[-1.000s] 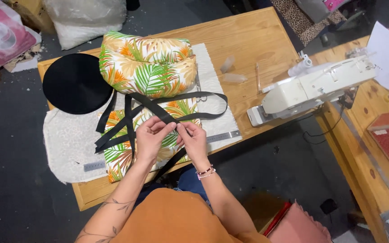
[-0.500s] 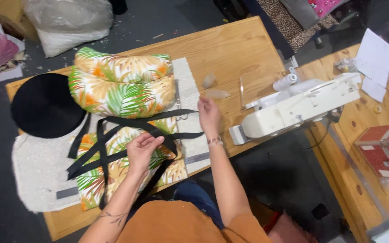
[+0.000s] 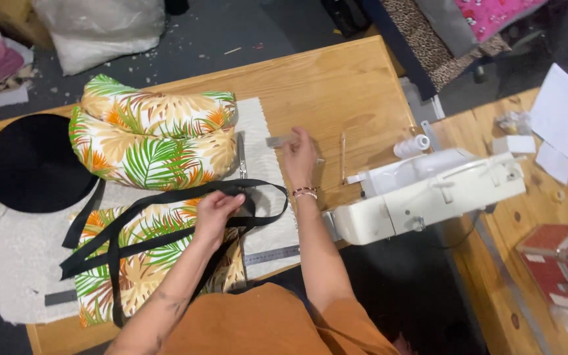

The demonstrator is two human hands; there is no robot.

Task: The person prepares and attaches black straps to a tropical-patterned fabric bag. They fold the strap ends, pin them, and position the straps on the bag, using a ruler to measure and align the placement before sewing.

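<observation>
Black strap pinned down, small grey piece reached for

The black strap (image 3: 165,217) loops across the leaf-print fabric (image 3: 146,256), pinched under the left hand (image 3: 215,213)'s curled fingers. Farther right, the right hand (image 3: 300,154)'s fingers, loosely spread, touch a small grey piece (image 3: 277,141) on the worktop (image 3: 336,85).

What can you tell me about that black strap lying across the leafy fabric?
The black strap is a long, flat band, matte and woven-looking like webbing. It lies in loose loops and crossing lines over the palm-leaf print fabric on the wooden table, one loop curving out over the pale cloth underneath. The left hand presses down on it near the middle. The right hand is apart from it, further up the table.
</observation>
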